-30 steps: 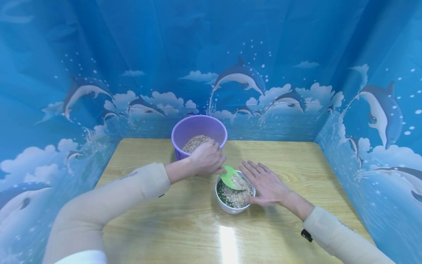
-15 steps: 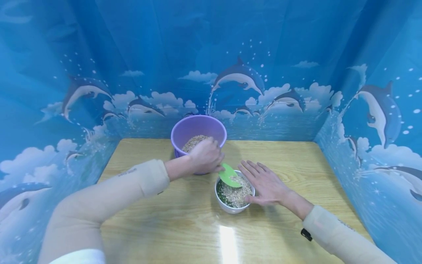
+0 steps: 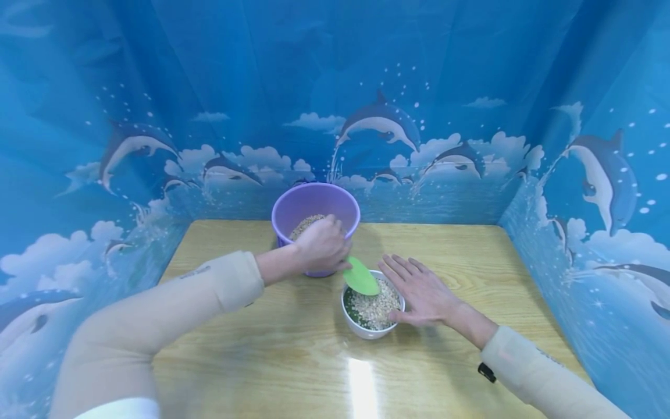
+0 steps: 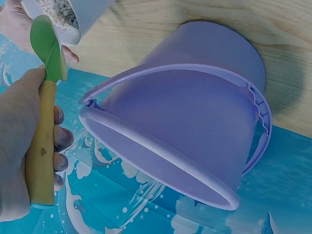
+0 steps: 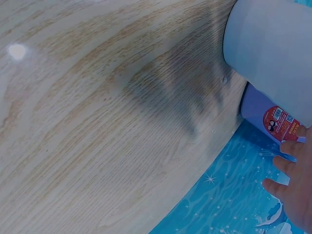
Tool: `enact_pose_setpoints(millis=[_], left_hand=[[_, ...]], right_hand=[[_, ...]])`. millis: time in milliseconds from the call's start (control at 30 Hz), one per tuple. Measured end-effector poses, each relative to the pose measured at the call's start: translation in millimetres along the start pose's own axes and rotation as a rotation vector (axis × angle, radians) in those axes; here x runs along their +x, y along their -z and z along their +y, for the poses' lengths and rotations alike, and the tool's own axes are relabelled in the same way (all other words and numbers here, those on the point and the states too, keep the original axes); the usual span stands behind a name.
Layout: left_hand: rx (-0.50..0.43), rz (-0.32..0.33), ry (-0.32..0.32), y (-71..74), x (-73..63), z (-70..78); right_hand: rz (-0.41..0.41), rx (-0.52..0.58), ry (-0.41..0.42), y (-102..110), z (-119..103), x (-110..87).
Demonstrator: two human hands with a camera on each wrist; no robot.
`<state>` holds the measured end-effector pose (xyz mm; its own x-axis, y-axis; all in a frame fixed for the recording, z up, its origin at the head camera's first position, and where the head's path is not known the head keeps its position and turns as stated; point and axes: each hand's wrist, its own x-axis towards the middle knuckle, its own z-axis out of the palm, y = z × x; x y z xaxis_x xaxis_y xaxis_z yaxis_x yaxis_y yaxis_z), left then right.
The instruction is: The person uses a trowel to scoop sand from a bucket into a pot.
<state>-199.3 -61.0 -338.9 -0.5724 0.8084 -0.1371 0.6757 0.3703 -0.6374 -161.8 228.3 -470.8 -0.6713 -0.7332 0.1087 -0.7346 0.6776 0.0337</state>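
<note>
From the head view, my left hand [image 3: 323, 244] is curled around the handle of a small scoop with a green blade [image 3: 360, 276], and the blade hangs just above the near-left rim of the white bowl [image 3: 366, 330], which is filled with pale grain [image 3: 374, 305]. My right hand [image 3: 421, 291] lies flat with straight fingers spread, resting against the right side of the white bowl, thumb along its rim. Behind my left hand stands the purple bucket [image 3: 316, 201] with grain in it, at the far edge of the wooden tabletop [image 3: 293, 361], close to the blue dolphin curtain [image 3: 382, 125].

From the left wrist view, my left hand [image 4: 19, 151] wraps the scoop's yellow wooden handle [image 4: 41, 146], fingers curled behind it, and the green blade [image 4: 46, 46] points toward the white bowl [image 4: 90, 14] at the top edge. The purple bucket [image 4: 195, 131] fills most of the picture, its handle folded down along its side, standing on the tabletop [image 4: 146, 29].

From the right wrist view, only the fingertips of my right hand [image 5: 295, 180] show at the lower right corner, straight. The white bowl's wall [image 5: 270, 58] is at the upper right, the purple bucket [image 5: 268, 117] with a red label just behind it, both on the tabletop [image 5: 97, 122].
</note>
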Motion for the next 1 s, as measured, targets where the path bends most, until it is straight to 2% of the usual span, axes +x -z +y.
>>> enact_pose_setpoints(millis=[500, 767, 1000], left_hand=[[0.035, 0.027, -0.026, -0.8, -5.6, -3.3], [0.085, 0.072, -0.052, -3.0, -8.2, -3.3], [0.136, 0.147, -0.074, -9.7, -8.2, -4.1]], right_hand=[[0.02, 0.003, 0.008, 1.8, -0.7, -0.3], [0.018, 0.015, 0.004, 2.7, -1.5, -0.7], [0.028, 0.018, 0.006, 2.2, -1.5, -0.7]])
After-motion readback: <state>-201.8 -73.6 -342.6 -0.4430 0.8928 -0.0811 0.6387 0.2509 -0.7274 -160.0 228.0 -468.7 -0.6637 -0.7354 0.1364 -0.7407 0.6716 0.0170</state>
